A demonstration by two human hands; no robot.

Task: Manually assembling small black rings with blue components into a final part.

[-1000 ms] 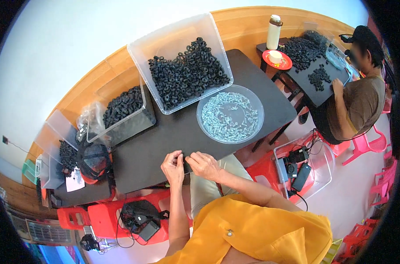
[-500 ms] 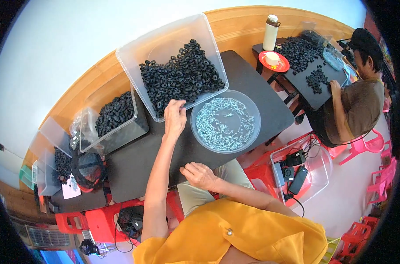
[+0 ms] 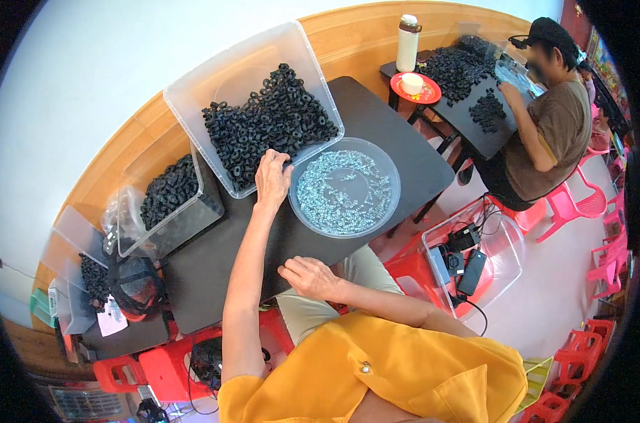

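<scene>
The left hand (image 3: pixel 273 176) is at the clear bin's (image 3: pixel 221 74) near rim, black rings (image 3: pixel 271 116) at its twelve o'clock; picking seems the step in hand, calling for singling one out. The right hand (image 3: pixel 310 277) curls at its five o'clock; neither grip can be told.

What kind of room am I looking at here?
Probably a small, makeshift workroom: a clear bin of black parts and a tray of shiny pieces share a table; another person sits by more black parts.
</scene>
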